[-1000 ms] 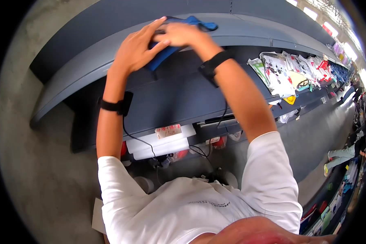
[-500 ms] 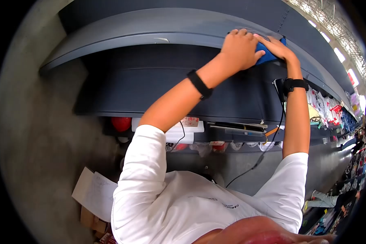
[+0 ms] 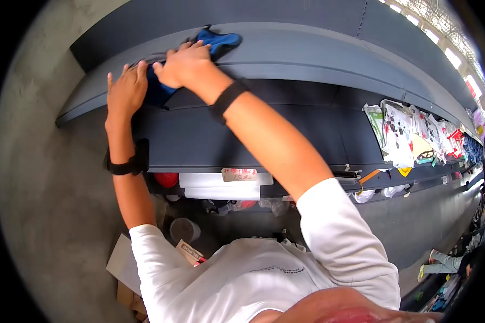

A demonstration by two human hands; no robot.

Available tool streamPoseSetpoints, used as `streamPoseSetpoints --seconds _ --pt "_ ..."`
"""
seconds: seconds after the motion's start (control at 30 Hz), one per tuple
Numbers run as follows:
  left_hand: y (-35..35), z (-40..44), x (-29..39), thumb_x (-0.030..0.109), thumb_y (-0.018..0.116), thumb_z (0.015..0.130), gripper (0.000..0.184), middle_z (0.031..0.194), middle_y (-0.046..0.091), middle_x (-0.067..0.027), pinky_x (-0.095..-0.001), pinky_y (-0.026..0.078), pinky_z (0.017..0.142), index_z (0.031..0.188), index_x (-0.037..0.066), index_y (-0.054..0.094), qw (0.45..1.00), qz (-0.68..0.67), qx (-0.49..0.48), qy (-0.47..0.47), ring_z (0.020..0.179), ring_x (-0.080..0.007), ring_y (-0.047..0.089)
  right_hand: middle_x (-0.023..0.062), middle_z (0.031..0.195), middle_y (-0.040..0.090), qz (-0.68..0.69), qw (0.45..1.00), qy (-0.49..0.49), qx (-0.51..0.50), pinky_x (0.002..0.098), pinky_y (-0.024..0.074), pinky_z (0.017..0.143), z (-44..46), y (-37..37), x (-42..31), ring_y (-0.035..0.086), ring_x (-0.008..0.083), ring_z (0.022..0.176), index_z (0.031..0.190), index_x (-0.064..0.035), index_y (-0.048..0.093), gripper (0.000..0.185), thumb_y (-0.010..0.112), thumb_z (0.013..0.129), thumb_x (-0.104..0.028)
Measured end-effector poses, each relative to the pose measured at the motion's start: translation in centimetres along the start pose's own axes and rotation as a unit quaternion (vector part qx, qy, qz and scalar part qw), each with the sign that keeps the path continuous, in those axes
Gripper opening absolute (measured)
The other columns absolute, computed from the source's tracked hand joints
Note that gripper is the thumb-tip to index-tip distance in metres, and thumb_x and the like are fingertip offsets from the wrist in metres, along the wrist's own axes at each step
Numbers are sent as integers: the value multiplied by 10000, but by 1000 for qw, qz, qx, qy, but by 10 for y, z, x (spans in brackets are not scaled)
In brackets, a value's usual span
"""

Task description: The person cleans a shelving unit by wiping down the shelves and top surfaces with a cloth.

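A blue and dark cloth (image 3: 221,42) lies bunched along the front edge of the upper grey shelf (image 3: 285,54), with part of it hanging over the lip. My right hand (image 3: 186,65) presses on the cloth from above, its fingers stretched out and the thumb apart. To its left, my left hand (image 3: 127,91) rests against the cloth's left end near the shelf's left corner, fingers extended and spread. The cloth's middle is partly hidden beneath both hands. Black bands circle both wrists.
Below is a second dark shelf (image 3: 242,132), with packaged patterned goods (image 3: 399,129) at its right. A handwritten price card (image 3: 239,174), white rolls (image 3: 221,192) and a red round item (image 3: 166,179) sit lower. A bucket (image 3: 185,230) and open cardboard box (image 3: 125,264) stand on the floor.
Both hands and the blue cloth have moved left along the shelf edge, from its right part to near the left corner. The cloth is more spread out now.
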State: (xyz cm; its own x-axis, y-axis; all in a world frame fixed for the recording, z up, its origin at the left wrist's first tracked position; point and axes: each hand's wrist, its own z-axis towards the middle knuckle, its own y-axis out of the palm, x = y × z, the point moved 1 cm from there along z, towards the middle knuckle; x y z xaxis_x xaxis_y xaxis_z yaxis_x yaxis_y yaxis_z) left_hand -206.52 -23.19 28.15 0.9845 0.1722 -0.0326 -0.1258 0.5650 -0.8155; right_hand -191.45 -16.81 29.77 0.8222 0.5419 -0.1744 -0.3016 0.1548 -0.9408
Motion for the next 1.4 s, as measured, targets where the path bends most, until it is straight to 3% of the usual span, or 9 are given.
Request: streamPoseSetpoints --seconds 0.1,0.2,0.53,0.57,0.63,0.87,0.97,1.27,1.4 --pt "8 9 22 337 296 1061 465 1367 619 -143 -624 302 1140 1329 92 588 980 185 -8 71 1350 -351 510 279 1579 335 10 999 -32 -25 520 265 1189 -6 -10 15 314 459 1464 1503 -45 438 713 308 1015 -549" --pt "48 46 17 300 307 1052 448 1425 579 -134 -545 351 1148 1367 98 554 974 44 -22 223 1378 -388 469 271 1566 367 17 1000 -15 1 481 296 1178 -14 -15 43 345 437 1454 1482 -25 458 687 294 1013 -499" --pt "31 64 244 491 203 1062 596 1653 261 -105 -574 193 1222 1575 210 317 946 -119 -178 242 1525 -387 207 264 1333 595 -89 994 25 50 521 479 1019 -114 -75 211 561 407 1261 1221 39 630 477 371 987 -286" --pt "14 55 274 352 187 1089 570 1613 321 -158 -412 154 1271 1571 66 289 946 -106 -175 251 1526 -310 216 239 1337 596 -87 996 7 13 503 469 1035 -117 -81 237 559 387 1263 1236 37 615 474 362 1003 -290" --pt "-2 45 320 462 169 1085 559 1621 304 -175 -499 215 1234 1567 241 346 950 -127 -182 220 1510 -414 227 194 1396 564 -44 999 -21 -20 455 422 1093 -138 -100 286 521 355 1311 1305 9 572 477 357 1030 -316" --pt "-7 24 407 285 573 986 393 1446 553 -166 -544 292 1176 1320 80 603 787 -459 37 411 1393 -354 453 237 1574 362 -50 999 -4 10 426 271 1206 -183 -128 449 288 352 1497 1507 -86 422 682 323 1033 -566" --pt "-24 -9 376 237 590 972 286 1328 629 -131 -560 325 1148 1218 106 654 791 -384 135 457 1326 -324 527 221 1610 305 -141 959 243 -37 445 223 1226 -212 -164 394 238 345 1520 1570 -123 338 938 301 923 -801" --pt "3 -32 139 -17 620 808 72 700 529 -64 -302 373 574 870 17 635 866 -388 280 143 608 -192 467 223 1619 281 -173 938 221 -203 442 227 1224 -186 -186 472 251 373 1511 1606 -171 225 1016 295 871 -869" --pt "2 -18 99 -10 615 812 82 693 496 -64 -315 371 631 877 36 637 890 -277 315 177 648 -197 450 211 1626 282 -252 875 223 -347 471 272 1183 -121 -178 496 295 379 1494 1626 -159 95 989 228 917 -835"
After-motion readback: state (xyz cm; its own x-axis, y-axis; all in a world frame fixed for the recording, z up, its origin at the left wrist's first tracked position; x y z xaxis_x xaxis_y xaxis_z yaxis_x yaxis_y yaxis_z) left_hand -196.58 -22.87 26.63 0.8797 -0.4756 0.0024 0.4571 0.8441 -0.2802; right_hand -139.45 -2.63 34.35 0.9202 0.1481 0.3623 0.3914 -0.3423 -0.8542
